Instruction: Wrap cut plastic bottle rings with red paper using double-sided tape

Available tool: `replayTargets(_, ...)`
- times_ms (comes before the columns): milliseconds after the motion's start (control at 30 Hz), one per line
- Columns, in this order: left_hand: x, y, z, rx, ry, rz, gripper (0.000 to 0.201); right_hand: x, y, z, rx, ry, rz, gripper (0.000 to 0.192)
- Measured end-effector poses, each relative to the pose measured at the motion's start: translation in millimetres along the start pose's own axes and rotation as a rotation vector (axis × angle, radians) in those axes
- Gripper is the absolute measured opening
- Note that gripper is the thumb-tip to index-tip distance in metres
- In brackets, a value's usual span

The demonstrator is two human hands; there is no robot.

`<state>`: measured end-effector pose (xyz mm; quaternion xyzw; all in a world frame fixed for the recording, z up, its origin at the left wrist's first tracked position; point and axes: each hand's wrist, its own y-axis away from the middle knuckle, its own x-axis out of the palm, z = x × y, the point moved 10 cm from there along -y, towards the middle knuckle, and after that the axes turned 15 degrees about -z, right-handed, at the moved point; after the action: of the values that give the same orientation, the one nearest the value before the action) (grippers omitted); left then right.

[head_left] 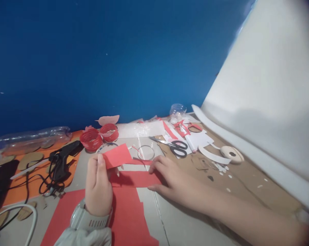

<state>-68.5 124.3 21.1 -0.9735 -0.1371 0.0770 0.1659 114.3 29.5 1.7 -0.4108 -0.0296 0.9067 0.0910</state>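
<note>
My left hand (99,184) is closed on a small red paper rectangle (118,156), with the thumb pressed on its near edge. A wider red paper strip (133,179) stretches from beside that hand to my right hand (167,176), whose bent fingers and thumb hold its right end. A narrow red strip (141,162) lies just behind, near the right fingertips. Beneath my left wrist a large red sheet (127,215) with an uneven cut edge lies on the table. Black-handled scissors (178,148) rest partly spread beyond my right hand.
Two red-wrapped cups (91,140) stand at the back left. A black glue gun (63,162) with a tangled cord lies on orange paper (72,174). White correction-tape-like dispenser (232,154) and paper scraps are at right. A blue wall (144,61) rises behind; a white sheet (267,102) curves up right.
</note>
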Motion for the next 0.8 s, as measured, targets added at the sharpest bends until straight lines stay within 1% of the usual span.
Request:
replayTargets(67,0.9,0,5,-0.003,-0.003,0.013,0.032,2,0,0,-0.002,-0.009,0.01,0.012)
replayTargets(100,1.4,0,8,-0.011,-0.002,0.017,0.032,3,0,-1,0.001,-0.014,0.007,0.013)
replayTargets(200,2.4,0,13,-0.045,0.01,0.017,0.028,3,0,-6,0.038,-0.009,-0.01,0.03)
replayTargets(267,3.9,0,13,-0.063,0.019,0.025,0.024,3,1,-10,0.055,-0.001,-0.015,0.034)
replayTargets(433,7.6,-1,6,-0.065,0.029,0.054,0.017,2,0,-8,0.039,-0.028,0.01,0.016)
replayTargets(500,8.1,0,7,-0.068,0.037,0.057,0.018,4,-1,-8,0.035,-0.031,0.033,0.014)
replayTargets(533,8.5,0,7,-0.071,0.042,0.06,0.019,4,-1,-8,0.037,-0.029,0.029,0.017)
replayTargets(633,10.2,1,9,-0.074,0.037,0.072,0.026,3,-2,-10,0.054,-0.011,-0.012,0.036)
replayTargets(667,10.3,1,9,-0.065,0.016,0.072,0.027,3,-1,-11,0.056,-0.004,-0.025,0.038)
replayTargets(800,6.3,-2,6,-0.017,-0.079,0.031,0.027,6,-1,-8,0.015,0.005,-0.013,0.02)
